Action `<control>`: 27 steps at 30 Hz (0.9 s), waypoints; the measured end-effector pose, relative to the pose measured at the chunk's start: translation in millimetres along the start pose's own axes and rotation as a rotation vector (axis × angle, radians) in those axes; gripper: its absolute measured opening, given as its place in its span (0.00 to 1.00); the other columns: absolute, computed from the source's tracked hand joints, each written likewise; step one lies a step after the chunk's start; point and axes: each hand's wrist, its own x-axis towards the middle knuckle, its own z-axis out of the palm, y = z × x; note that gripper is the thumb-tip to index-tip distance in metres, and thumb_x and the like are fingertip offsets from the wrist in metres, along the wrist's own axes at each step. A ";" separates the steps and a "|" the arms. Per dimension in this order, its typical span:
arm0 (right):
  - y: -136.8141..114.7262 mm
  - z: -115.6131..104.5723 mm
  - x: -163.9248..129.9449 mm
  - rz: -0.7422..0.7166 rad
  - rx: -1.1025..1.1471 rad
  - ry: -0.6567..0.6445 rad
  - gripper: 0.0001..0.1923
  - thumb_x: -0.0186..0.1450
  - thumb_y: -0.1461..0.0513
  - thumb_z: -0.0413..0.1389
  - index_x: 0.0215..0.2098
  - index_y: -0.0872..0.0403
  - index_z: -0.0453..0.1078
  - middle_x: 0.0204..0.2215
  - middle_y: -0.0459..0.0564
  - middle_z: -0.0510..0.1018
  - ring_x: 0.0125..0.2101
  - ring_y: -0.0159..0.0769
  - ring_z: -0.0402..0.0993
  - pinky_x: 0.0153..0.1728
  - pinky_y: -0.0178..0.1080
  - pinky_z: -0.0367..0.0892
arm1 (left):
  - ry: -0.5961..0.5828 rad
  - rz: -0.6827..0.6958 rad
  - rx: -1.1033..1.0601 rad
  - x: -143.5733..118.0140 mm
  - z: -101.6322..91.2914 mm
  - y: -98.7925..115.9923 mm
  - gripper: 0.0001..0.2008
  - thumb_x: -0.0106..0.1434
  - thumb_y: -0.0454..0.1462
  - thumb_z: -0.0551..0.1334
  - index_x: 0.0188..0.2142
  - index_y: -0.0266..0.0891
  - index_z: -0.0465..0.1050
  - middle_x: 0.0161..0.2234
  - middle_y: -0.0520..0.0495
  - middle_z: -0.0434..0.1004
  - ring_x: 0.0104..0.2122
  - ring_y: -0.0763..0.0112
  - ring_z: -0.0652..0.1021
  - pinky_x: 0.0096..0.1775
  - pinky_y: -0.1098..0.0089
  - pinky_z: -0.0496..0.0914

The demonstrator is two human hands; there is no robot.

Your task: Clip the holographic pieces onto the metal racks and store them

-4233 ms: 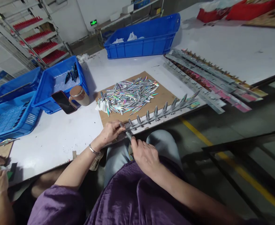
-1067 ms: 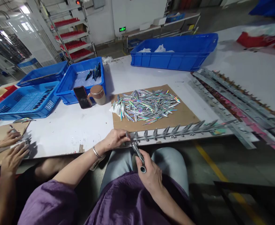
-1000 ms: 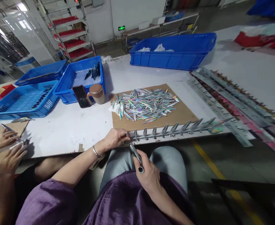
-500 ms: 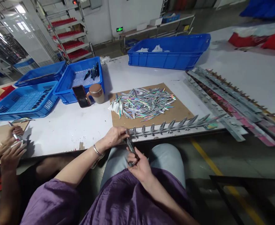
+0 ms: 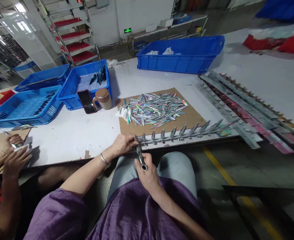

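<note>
At the table's front edge lies a long metal strip (image 5: 177,137) with a row of slim silver lure bodies (image 5: 173,132) standing along it. My left hand (image 5: 123,144) is closed in a pinch at the strip's left end; its fingers hide most of what they hold. Below it, over my lap, my right hand (image 5: 148,171) is wrapped round a dark metal tool (image 5: 140,155) with a round, ring-like end facing me. The tool's upper end reaches to my left fingertips. Beyond the strip, a heap of shiny silver lure bodies (image 5: 154,108) covers a cardboard sheet (image 5: 194,116).
More metal strips (image 5: 247,110) lie stacked at the right. A large blue bin (image 5: 177,61) stands at the back; smaller blue crates (image 5: 69,103), a phone (image 5: 86,101) and a mug (image 5: 103,99) are at left. A co-worker's hands (image 5: 15,156) hold a small piece at far left.
My right hand has turned over and closed further round the tool, whose ring end now faces up toward me. My left hand keeps nearly the same place.
</note>
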 end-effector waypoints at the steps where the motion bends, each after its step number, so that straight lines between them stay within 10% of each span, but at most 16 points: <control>1: 2.8 2.3 1.2 0.097 0.256 -0.022 0.15 0.60 0.53 0.65 0.39 0.49 0.66 0.21 0.40 0.68 0.21 0.33 0.61 0.25 0.35 0.55 | 0.003 0.003 0.002 -0.2 0.1 0.4 0.09 0.70 0.40 0.60 0.36 0.38 0.74 0.32 0.49 0.79 0.32 0.72 0.78 0.37 0.75 0.67; 4: 9.4 0.3 8.7 0.263 0.633 -0.119 0.19 0.57 0.49 0.65 0.32 0.49 0.62 0.17 0.36 0.60 0.18 0.28 0.54 0.21 0.32 0.51 | 0.008 -0.003 0.010 -0.7 0.0 1.9 0.08 0.70 0.40 0.60 0.36 0.38 0.74 0.33 0.49 0.79 0.33 0.72 0.78 0.38 0.75 0.67; 15: 20.6 -17.7 37.2 0.451 0.835 -0.403 0.23 0.53 0.47 0.69 0.33 0.54 0.68 0.17 0.36 0.57 0.16 0.23 0.48 0.19 0.29 0.47 | -0.065 -0.147 -0.108 6.1 -4.6 4.7 0.18 0.62 0.47 0.67 0.45 0.37 0.76 0.39 0.45 0.82 0.36 0.67 0.79 0.39 0.72 0.70; 24: 25.9 -47.9 34.3 0.276 0.547 -0.250 0.25 0.51 0.45 0.68 0.30 0.51 0.63 0.15 0.38 0.69 0.15 0.28 0.61 0.19 0.32 0.53 | -0.049 -0.263 -0.372 39.9 -32.3 21.9 0.17 0.55 0.48 0.68 0.33 0.36 0.72 0.28 0.50 0.74 0.27 0.73 0.71 0.30 0.73 0.65; 27: 40.8 -77.0 35.2 0.292 0.479 -0.139 0.25 0.50 0.44 0.66 0.30 0.50 0.61 0.16 0.38 0.68 0.16 0.28 0.61 0.20 0.32 0.53 | -0.225 -0.472 -0.507 51.4 -50.8 32.1 0.21 0.50 0.50 0.69 0.35 0.37 0.70 0.23 0.54 0.71 0.18 0.79 0.61 0.22 0.75 0.54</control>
